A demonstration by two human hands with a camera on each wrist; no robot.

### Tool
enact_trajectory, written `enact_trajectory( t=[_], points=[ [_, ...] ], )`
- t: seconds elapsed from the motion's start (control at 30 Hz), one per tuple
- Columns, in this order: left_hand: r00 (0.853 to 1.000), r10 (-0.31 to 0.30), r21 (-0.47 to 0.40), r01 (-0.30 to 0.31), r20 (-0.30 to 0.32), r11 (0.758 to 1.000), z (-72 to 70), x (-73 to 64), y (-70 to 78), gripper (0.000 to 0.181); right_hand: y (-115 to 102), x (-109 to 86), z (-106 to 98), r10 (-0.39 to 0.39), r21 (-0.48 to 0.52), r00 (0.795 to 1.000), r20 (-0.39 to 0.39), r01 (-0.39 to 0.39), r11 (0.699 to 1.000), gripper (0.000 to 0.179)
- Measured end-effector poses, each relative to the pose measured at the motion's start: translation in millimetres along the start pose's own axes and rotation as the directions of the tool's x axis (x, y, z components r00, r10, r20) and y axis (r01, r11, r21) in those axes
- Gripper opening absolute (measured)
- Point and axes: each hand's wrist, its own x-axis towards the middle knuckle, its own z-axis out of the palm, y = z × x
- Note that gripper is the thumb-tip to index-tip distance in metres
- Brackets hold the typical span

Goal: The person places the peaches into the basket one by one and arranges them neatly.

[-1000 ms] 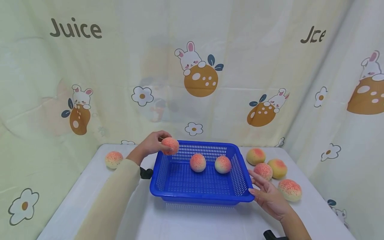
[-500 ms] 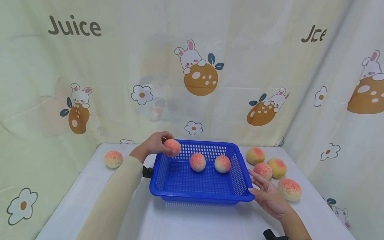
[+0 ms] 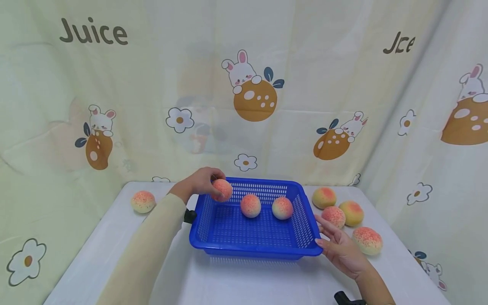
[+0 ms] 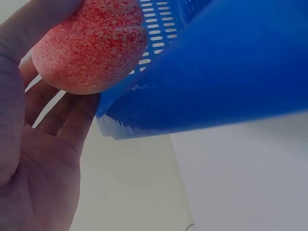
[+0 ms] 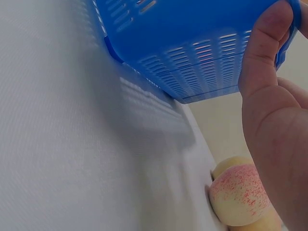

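Observation:
My left hand (image 3: 200, 181) holds a speckled pink peach (image 3: 222, 190) between thumb and fingers over the back left corner of a blue plastic basket (image 3: 263, 250). In the left wrist view the peach (image 4: 94, 48) appears close up, beside the basket wall. Two more peaches lie in the basket: one in the middle (image 3: 250, 206), the other farther right (image 3: 282, 208). At the right side of the basket my right hand (image 3: 345, 252) pinches the rim. The right wrist view shows its thumb on the rim, with the other fingers partly hidden.
To the right of the basket sit several peaches, among them a pink one (image 3: 334, 217) and a yellow one (image 3: 352, 213). A lone peach (image 3: 143, 202) rests at the far left of the white table (image 3: 244, 284). A printed curtain (image 3: 206, 76) hangs behind.
My left hand has moved slightly right and down with the peach, farther in over the basket. The right hand stays on the rim.

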Motion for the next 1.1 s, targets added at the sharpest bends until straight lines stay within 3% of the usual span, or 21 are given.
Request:
enact_trajectory(
  t=[0.27,0.57,0.73,1.1],
  points=[
    [0.999,0.001,0.064,-0.004,0.051,0.998,0.1,5.1,4.3,0.048,0,0.3,-2,-0.003,0.001,1.0,0.015,0.003,1.0,0.069],
    [0.995,-0.031,0.06,0.026,0.095,0.998,1.7,9.7,1.9,0.045,-1,0.7,0,0.0,-0.025,1.0,0.005,0.001,1.0,0.07],
    [0.995,-0.012,0.072,0.004,0.103,0.997,1.9,13.3,0.5,0.05,-2,0.5,2,0.013,-0.053,0.999,-0.034,-0.014,0.998,0.072],
    [0.992,-0.049,0.069,0.041,0.112,0.997,4.7,20.1,-4.7,0.053,-5,-0.8,4,0.026,-0.039,0.999,-0.046,-0.028,0.999,0.073]
  ],
)
